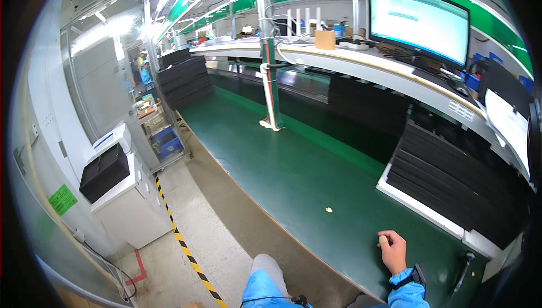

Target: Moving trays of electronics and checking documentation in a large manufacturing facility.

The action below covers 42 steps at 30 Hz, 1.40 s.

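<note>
Green surfacing was seen along the table [282,167]; toward its near right end, beside the right hand [393,250], a dark slender tool [465,265] was laid. Stiffness and modest weight were suggested, its middle best gripped. The fingers [389,234] were curled, but whether anything was held could not be told; no left hand was shown. A pale scrap [328,210] lay farther off; reach behind was hindered by a black stack [446,181]

Green counter [271,178] with a tan front edge; black stack [183,81] at its far corner; black slabs [451,184] over a white base [420,210] by its back edge; blue sleeve [406,295] near its front edge; yellow-and-black striped floor tape [178,234]
</note>
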Motion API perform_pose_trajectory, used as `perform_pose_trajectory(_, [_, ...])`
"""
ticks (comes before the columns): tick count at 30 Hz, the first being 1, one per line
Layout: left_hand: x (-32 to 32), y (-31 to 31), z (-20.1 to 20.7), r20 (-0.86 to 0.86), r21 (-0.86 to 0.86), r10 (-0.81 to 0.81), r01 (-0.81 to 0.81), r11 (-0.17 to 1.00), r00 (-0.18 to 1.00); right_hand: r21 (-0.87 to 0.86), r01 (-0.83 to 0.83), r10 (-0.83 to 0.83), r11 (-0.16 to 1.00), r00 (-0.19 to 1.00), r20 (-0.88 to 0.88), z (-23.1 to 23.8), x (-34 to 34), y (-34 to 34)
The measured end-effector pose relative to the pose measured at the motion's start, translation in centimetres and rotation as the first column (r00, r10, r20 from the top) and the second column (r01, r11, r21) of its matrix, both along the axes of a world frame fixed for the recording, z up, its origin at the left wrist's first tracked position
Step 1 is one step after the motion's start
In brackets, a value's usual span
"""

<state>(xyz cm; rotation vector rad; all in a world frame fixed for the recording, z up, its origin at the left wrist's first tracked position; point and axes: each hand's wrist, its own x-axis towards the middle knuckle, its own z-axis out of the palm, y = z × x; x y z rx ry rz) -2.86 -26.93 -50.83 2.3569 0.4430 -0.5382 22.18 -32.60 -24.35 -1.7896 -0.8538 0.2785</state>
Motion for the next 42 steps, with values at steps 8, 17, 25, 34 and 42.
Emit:
perform_pose_trajectory(8, [-1.3, 3.3, 3.5, 0.062, -0.045, 0.178, -0.175, 0.984, 0.982, -0.032, -0.036, 0.033, 0.999, 0.996, -0.079, -0.2, 4.0, 4.7])
perform_pose_trajectory(17, [2.1, 8.8, 3.8, -0.028, -0.113, 0.24, -0.242, 0.964, 0.97, -0.004, -0.115, 0.108, 0.993, 0.947, -0.303, 2.3, 4.4, 4.2])
perform_pose_trajectory(25, [4.4, 9.4, 0.8, -0.032, -0.088, 0.21, -0.213, 0.973, 0.977, -0.196, -0.098, 0.087, 0.976, 0.994, -0.063, 2.0, 4.3, 4.4])
perform_pose_trajectory(34, [3.3, 2.8, 6.9, 0.331, 0.021, -0.036, 0.031, 0.999, 0.943, 0.099, -0.052, 0.069, 0.994, 0.98, -0.185, -0.5, 4.4, 3.6])
perform_pose_trajectory(42, [-4.7, 4.3, 33.6, 0.568, -0.783, 0.716, -0.004, 0.622, 0.405, 0.102, -0.048, 0.066, 0.994, 0.981, -0.18, -0.1, 3.8, 3.5])
